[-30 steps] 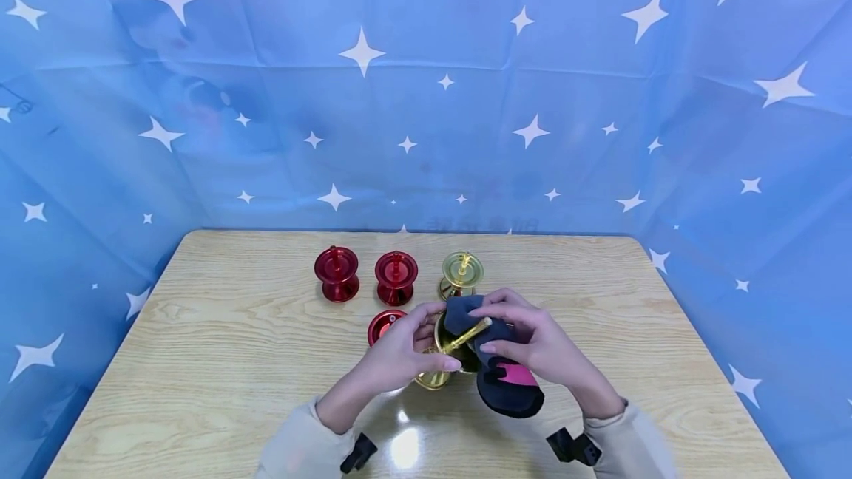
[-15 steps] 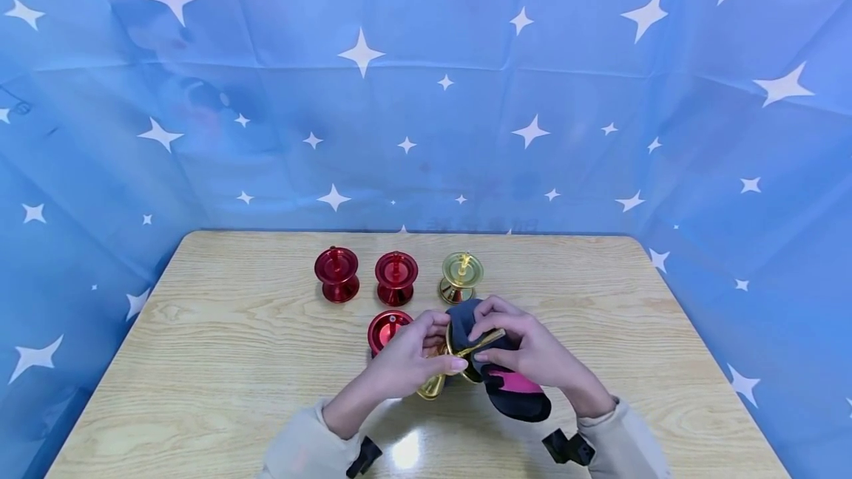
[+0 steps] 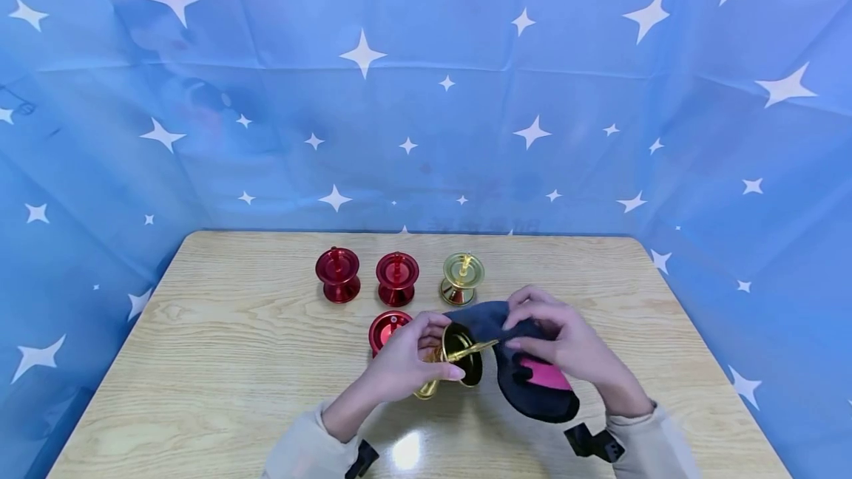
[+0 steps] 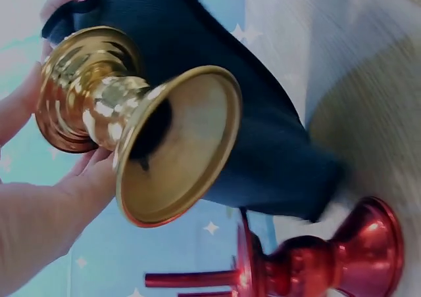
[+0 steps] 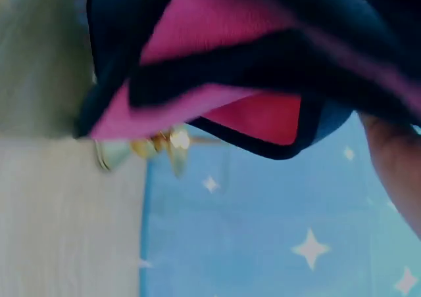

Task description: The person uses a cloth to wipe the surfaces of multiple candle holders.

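My left hand (image 3: 402, 364) grips a shiny gold candlestick (image 3: 474, 369), tilted so that its cup and long spike point right. In the left wrist view the flared hollow base (image 4: 197, 146) faces the camera, with fingers around the far end. My right hand (image 3: 562, 335) pinches a dark navy cloth (image 3: 532, 398) with a pink patch, held just right of the cup; in the head view the spike's tip reaches the cloth. The right wrist view shows the cloth's pink and black panels (image 5: 217, 21) blurred, with most of the right hand hidden.
A red candlestick (image 3: 384, 327) stands right behind my left hand, partly covered. Along the back stand two more red candlesticks, one left (image 3: 336, 268) and one middle (image 3: 396, 272), and a gold candlestick (image 3: 462, 272). A blue starry curtain (image 3: 426, 94) rises behind the wooden table (image 3: 200, 361).
The right hand and cloth have moved right, off the cup, so its inside shows. The held candlestick has tipped further right; the standing candlesticks stay put.
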The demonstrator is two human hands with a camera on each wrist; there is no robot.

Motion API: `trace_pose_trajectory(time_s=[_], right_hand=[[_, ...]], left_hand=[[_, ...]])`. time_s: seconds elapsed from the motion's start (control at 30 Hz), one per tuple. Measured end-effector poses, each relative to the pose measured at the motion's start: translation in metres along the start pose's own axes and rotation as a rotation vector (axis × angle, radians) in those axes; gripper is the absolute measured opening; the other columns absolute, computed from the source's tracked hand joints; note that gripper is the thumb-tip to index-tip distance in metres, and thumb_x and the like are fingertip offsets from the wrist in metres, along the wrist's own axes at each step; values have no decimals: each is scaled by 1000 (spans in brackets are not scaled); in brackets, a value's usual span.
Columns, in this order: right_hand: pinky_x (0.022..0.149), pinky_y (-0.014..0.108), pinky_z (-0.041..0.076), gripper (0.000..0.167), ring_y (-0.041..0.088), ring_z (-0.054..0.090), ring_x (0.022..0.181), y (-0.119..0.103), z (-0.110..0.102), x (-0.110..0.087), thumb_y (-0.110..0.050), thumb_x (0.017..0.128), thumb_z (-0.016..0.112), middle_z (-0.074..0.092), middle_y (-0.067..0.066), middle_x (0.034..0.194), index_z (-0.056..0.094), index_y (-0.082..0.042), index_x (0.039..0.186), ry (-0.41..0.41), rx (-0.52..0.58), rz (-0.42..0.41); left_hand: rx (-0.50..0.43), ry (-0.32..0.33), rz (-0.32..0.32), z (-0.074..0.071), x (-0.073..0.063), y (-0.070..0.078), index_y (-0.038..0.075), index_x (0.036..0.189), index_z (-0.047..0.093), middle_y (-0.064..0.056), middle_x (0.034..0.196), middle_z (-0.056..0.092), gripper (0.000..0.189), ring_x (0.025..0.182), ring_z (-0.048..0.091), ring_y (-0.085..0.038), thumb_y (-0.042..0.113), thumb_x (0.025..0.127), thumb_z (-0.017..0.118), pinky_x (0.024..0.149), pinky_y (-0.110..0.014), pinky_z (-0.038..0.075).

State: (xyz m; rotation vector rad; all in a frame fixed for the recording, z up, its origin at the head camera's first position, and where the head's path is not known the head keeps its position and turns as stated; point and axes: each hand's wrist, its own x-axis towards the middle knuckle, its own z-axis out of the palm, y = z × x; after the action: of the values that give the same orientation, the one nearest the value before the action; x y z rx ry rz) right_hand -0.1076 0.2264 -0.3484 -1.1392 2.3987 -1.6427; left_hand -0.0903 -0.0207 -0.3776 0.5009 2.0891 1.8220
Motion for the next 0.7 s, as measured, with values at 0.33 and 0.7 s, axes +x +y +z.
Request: trace_pose_trajectory(time_s=[0.33,0.7], right_hand=[[62,18,48,33,11,53,89,-4,17,-8,15,73,67,51,8,105,64,-5,98,236,-179,49],[84,17,45,42,17,47,113,9,55,-17,13,76,65,50,15,122,60,-2,115,249,-213,-14]], left_hand=[[-231,183,76,11,11,-11,-4,131,39,-17,118,49,71,109,51,-31,1,71,76,86,-25,47],[-261,242,65,17,9,-18,-5,133,36,-20,122,48,70,109,51,-28,4,74,75,87,-26,47]])
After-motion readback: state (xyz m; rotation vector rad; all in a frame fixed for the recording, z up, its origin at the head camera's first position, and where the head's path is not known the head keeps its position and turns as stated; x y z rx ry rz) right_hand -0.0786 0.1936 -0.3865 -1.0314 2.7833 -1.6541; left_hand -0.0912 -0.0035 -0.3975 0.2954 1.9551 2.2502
